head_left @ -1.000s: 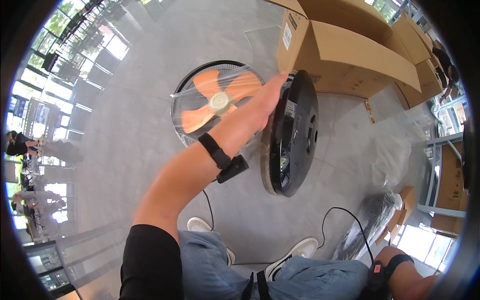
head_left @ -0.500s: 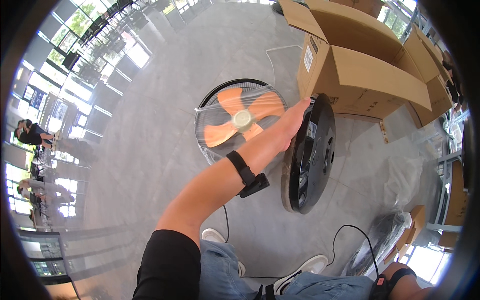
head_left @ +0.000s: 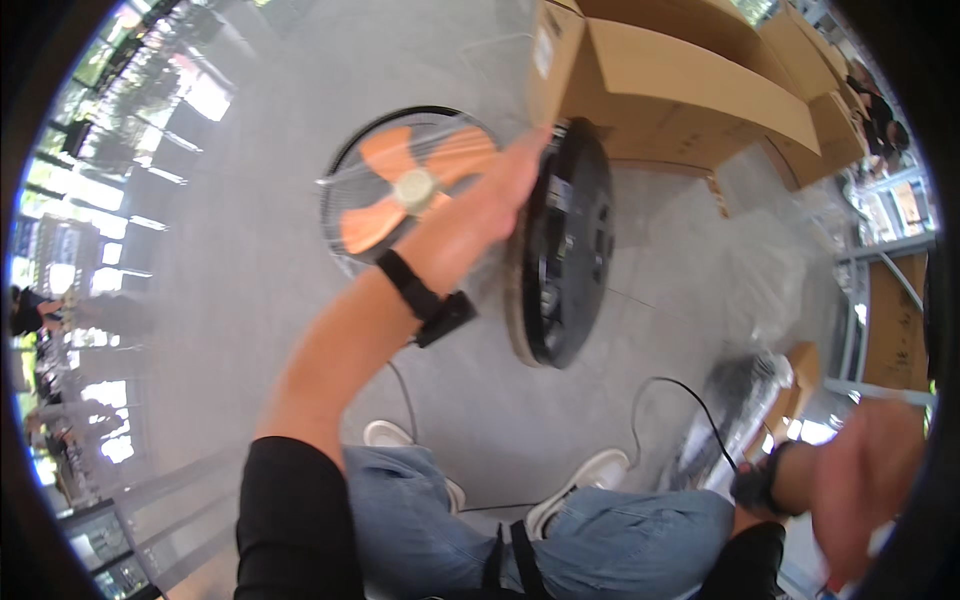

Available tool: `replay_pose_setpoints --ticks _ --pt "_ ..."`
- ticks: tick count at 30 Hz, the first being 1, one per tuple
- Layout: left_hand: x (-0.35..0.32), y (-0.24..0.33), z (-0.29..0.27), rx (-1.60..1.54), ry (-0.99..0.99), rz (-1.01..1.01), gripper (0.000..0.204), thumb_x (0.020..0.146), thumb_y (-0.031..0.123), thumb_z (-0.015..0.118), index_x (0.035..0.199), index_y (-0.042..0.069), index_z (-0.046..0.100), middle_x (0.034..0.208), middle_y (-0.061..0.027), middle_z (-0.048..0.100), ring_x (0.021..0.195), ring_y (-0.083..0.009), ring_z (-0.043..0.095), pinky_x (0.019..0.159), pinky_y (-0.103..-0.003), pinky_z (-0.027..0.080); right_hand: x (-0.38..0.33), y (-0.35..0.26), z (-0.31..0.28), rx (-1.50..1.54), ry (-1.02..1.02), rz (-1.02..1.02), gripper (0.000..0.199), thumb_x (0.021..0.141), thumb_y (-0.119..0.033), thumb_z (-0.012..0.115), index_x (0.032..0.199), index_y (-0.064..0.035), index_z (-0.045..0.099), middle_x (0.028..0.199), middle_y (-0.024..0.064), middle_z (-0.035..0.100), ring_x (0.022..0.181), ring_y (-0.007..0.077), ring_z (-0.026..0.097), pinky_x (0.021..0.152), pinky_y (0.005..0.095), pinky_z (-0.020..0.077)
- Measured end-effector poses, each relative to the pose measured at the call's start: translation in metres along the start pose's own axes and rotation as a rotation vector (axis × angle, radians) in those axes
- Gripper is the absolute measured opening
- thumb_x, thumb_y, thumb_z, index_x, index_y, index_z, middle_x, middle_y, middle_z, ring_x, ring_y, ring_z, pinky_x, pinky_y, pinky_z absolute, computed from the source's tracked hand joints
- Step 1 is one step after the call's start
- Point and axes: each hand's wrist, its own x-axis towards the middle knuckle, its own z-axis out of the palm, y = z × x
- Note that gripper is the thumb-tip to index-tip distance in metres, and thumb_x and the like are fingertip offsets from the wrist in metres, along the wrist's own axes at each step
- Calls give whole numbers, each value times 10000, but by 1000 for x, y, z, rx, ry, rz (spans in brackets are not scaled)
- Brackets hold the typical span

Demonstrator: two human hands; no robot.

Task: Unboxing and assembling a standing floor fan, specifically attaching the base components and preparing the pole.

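My left hand (head_left: 515, 185) reaches across and grips the upper rim of a round black fan base (head_left: 580, 250). The base stands on edge, tilted slightly, with its recessed side partly in view; my fingertips are hidden at its rim. Just left of it lies a fan head (head_left: 415, 190) with orange blades and a black wire guard, partly wrapped in clear plastic film. My right hand (head_left: 865, 480) is raised at the lower right, away from the base. It is smeared by motion, so its fingers and anything in them cannot be made out.
A large open cardboard box (head_left: 690, 80) stands beyond the base. On the right are crumpled clear plastic (head_left: 755, 280), a plastic-wrapped dark item (head_left: 730, 410) and a metal rack (head_left: 880, 250). A black cable (head_left: 685, 385) runs from my right wrist toward the floor.
My right hand has come up into fuller view at the lower right. The whole view has shifted, moving the floor items left and up. My left hand keeps its grip on the base.
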Motion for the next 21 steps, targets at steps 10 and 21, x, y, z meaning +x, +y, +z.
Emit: replay_pose_setpoints --ticks 10,21 --pt "-19 0 22 12 -38 -45 623 1024 526 378 1277 15 627 1173 -183 705 1022 -307 693 947 -460 539 -89 187 -39 -584 -338 1445 1056 821 -558 782 1517 47 268 1403 260 507 1193 306 599 923 366 519" --pt "-8 -17 42 -14 45 59 506 1049 395 411 1293 -27 548 1215 -170 644 1072 -271 637 933 -433 517 -101 189 -7 -962 -381 1038 1107 720 -479 843 1491 93 291 1478 307 420 1380 418 437 1131 446 382"
